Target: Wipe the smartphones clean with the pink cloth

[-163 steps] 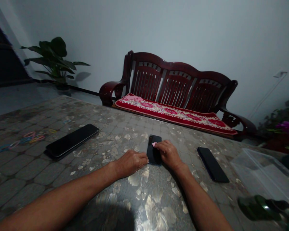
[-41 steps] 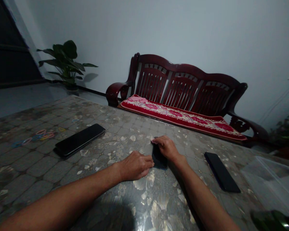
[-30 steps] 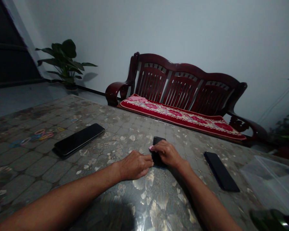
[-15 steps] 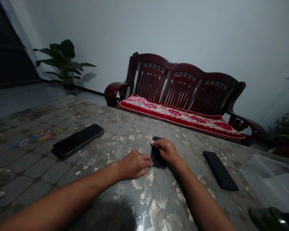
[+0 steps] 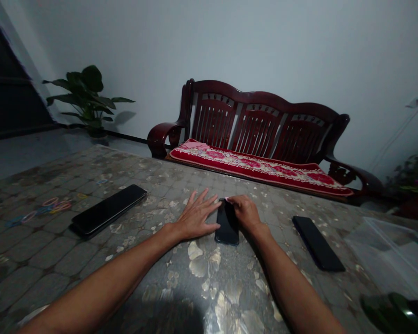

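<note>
A dark smartphone [image 5: 227,226] lies flat on the patterned table [image 5: 181,287] in front of me, between my hands. My left hand [image 5: 197,216] is open with its fingers spread, resting on the table at the phone's left side; thumb and fingertips reach its left edge. My right hand [image 5: 247,213] is closed at the phone's upper right, pinching a small pink piece [image 5: 227,198] of what looks like cloth or tissue. Most of that piece is hidden by the fingers. It sits at the phone's top end.
Left of me lies a larger dark phone-like slab [image 5: 109,209] beside several coloured rubber bands [image 5: 55,204]. To the right are another dark phone [image 5: 317,243], a clear plastic box [image 5: 386,250] and a dark green object [image 5: 393,308]. Behind the table stands a wooden bench [image 5: 257,125].
My left hand has opened from bunched fingers at the phone's lower left and spread out further up its left side. My right hand has shifted slightly right, to the phone's top right.
</note>
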The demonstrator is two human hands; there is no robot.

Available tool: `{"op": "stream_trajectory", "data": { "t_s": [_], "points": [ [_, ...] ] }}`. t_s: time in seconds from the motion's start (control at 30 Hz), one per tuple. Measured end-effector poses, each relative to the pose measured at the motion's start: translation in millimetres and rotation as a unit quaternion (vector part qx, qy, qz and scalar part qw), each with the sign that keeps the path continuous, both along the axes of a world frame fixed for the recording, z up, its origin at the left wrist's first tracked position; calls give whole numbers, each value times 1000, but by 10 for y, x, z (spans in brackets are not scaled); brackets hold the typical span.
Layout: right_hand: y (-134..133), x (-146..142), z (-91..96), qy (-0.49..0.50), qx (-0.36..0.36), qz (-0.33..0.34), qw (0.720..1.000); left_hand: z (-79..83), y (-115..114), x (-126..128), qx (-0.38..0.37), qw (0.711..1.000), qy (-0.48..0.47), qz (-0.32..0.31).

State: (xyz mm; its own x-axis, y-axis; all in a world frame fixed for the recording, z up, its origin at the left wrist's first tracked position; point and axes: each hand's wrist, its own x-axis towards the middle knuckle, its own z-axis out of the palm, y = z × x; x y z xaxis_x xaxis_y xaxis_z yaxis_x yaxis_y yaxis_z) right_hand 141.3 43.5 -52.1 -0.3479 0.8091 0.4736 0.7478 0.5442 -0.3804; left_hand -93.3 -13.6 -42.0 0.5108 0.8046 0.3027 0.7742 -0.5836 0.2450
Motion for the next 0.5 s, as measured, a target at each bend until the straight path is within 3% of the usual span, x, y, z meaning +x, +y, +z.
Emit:
{"op": "stream_trajectory", "data": {
  "t_s": [0.13, 0.3, 0.5],
  "points": [
    [-37, -5, 40, -39, -31, -39, 998, -13, 161, 16, -72, 995, 51, -41],
    [-95, 17, 86, -63, -45, -67, 995, 97, 449, 67, -142, 981, 105, -83],
    [-178, 91, 244, -77, -94, -114, 986, 125, 604, 110, -134, 973, 121, -142]
  ]
}}
